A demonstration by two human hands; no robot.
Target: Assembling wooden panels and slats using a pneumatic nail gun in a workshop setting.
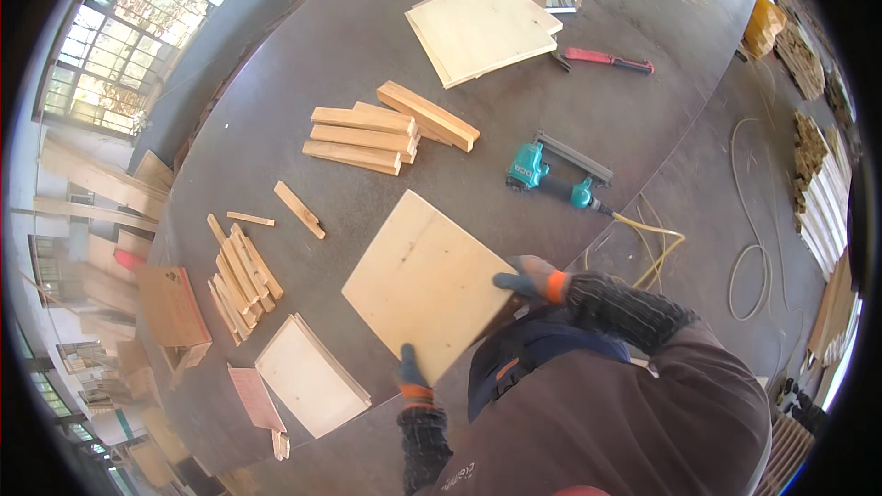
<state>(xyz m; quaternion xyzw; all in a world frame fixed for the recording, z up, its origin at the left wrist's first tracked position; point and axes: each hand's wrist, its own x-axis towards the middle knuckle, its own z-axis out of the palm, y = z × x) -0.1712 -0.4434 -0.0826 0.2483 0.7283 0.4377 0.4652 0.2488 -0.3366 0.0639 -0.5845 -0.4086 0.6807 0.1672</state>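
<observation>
A square pale wooden panel (423, 280) lies between my hands, tilted, in front of my body. My left hand (412, 370), in a grey-blue glove with an orange cuff, grips its near left edge, thumb on top. On the right edge, my right hand (530, 277) holds it in a matching glove. The fingers under the panel are hidden. Beyond the right hand lies a teal pneumatic nail gun (556, 179) with a yellow air hose (657, 230). Left of the panel is a stack of thin white boards (312, 377).
Wooden blocks (363, 138) lie stacked farther out on the dark table (276, 106). Thinner sticks (243, 280) and a cardboard box (172, 312) are at left. At the far side are more panels (482, 28) and a red-handled hammer (606, 59).
</observation>
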